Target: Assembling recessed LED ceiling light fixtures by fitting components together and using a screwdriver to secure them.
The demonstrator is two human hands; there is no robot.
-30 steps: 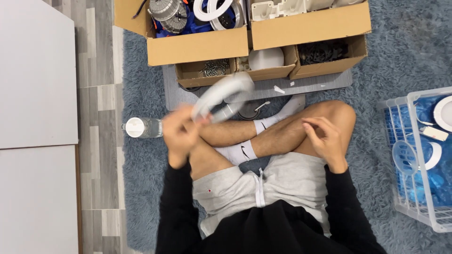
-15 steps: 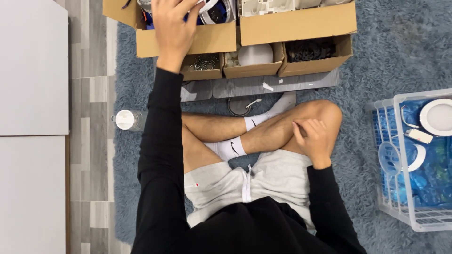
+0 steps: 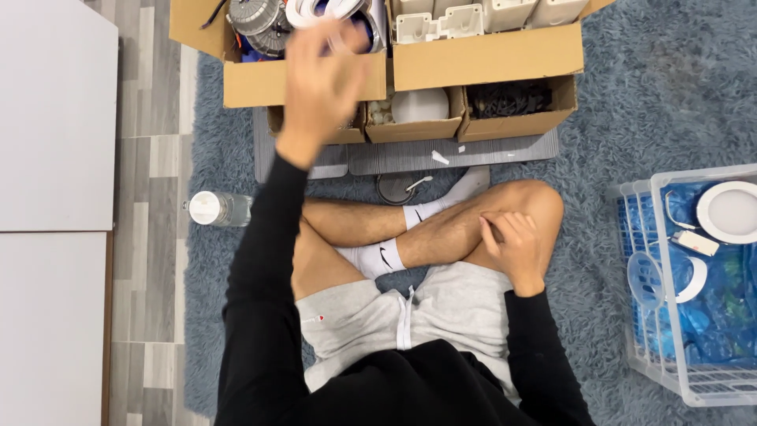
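Observation:
I sit cross-legged on a blue-grey rug. My left hand (image 3: 322, 79) is raised and blurred in front of an open cardboard box (image 3: 236, 87), fingers loosely apart, with nothing seen in it. The box holds white rings (image 3: 331, 9) and grey round parts (image 3: 256, 16). My right hand (image 3: 512, 246) rests empty on my right shin. A dark round piece with a white clip (image 3: 398, 188) lies by my foot.
A second cardboard box (image 3: 489, 55) holds white plastic parts. Smaller boxes below contain a white dome (image 3: 418, 106) and black pieces (image 3: 512, 99). A water bottle (image 3: 217, 209) lies at left. A white wire basket (image 3: 670, 363) with a round lamp (image 3: 729, 211) stands at right.
My left hand carried a white ring from my lap up into the cardboard box and now comes back out of it without the ring. My right hand stayed on my leg.

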